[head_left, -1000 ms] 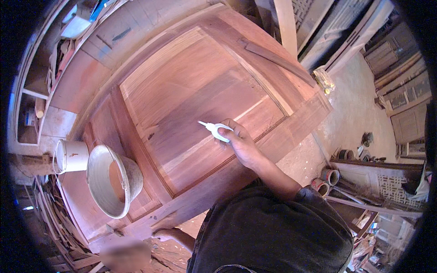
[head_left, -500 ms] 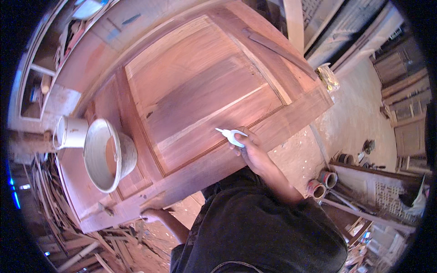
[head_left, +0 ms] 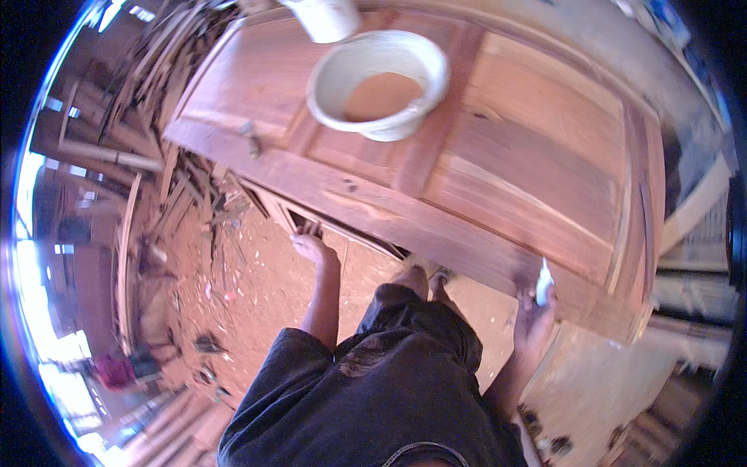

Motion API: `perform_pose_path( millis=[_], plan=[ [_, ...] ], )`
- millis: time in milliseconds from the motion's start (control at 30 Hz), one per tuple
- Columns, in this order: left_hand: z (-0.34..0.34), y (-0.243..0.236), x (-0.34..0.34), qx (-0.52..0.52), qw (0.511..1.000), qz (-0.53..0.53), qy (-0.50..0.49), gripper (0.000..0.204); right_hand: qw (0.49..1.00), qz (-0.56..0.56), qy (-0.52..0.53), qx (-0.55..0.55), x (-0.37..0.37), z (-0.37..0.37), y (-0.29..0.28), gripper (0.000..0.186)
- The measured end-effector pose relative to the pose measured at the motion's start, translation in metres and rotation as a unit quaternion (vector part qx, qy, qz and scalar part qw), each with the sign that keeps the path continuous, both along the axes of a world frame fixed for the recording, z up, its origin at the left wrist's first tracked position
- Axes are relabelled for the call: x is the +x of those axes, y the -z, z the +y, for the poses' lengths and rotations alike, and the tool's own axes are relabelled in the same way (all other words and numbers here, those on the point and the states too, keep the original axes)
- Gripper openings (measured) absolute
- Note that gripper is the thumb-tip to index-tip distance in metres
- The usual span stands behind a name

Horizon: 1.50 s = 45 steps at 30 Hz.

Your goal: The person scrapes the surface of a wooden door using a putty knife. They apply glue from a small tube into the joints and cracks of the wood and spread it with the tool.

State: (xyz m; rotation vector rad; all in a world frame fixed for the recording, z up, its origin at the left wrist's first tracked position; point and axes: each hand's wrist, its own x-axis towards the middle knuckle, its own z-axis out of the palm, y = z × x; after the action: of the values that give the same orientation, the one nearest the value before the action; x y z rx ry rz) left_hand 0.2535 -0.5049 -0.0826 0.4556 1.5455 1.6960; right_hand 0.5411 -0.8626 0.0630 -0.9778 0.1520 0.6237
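A small white glue bottle with a narrow nozzle pointing up is held in my right hand, by the near edge of a reddish-brown panelled wooden door. The door lies flat in front of me. My left hand is lower, beside a wooden frame beneath the door's near edge; its fingers look loosely apart, and I cannot tell if they touch the frame. On the door stands a wide whitish basin with brown powdery material inside.
Behind the basin stands a white bucket. A small object lies near the door's left end. Wood offcuts are heaped left of the door, and shavings dot the dusty floor.
My view has swung left. My right hand has drawn the glue bottle back from above the panel to the door's near edge. My left hand now shows below that edge, beside the frame.
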Motion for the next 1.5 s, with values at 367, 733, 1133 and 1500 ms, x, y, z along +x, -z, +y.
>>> perform_pose_path(
  millis=[367, 733, 1133, 1500],
  plan=[
    [-0.205, 0.121, -0.267, -0.225, 0.774, 0.388, 0.446, 0.045, 0.988, -0.017, -0.151, 0.016, -0.129, 0.05, -0.028, 0.031],
    [-0.416, 0.175, -0.584, -0.495, 0.816, 0.268, 0.13, 0.04, 0.936, 0.025, -0.345, 0.069, -0.332, 0.16, -0.059, 0.028],
    [-0.202, 0.157, -0.47, -0.316, 0.858, 0.19, 0.357, 0.034, 0.922, 0.016, -0.387, 0.009, -0.379, 0.325, -0.023, 0.029],
    [0.033, 0.088, -0.543, -0.288, 0.86, 0.306, 0.29, 0.036, 0.882, 0.034, -0.468, 0.049, -0.405, 0.552, -0.025, 0.033]
  ],
)
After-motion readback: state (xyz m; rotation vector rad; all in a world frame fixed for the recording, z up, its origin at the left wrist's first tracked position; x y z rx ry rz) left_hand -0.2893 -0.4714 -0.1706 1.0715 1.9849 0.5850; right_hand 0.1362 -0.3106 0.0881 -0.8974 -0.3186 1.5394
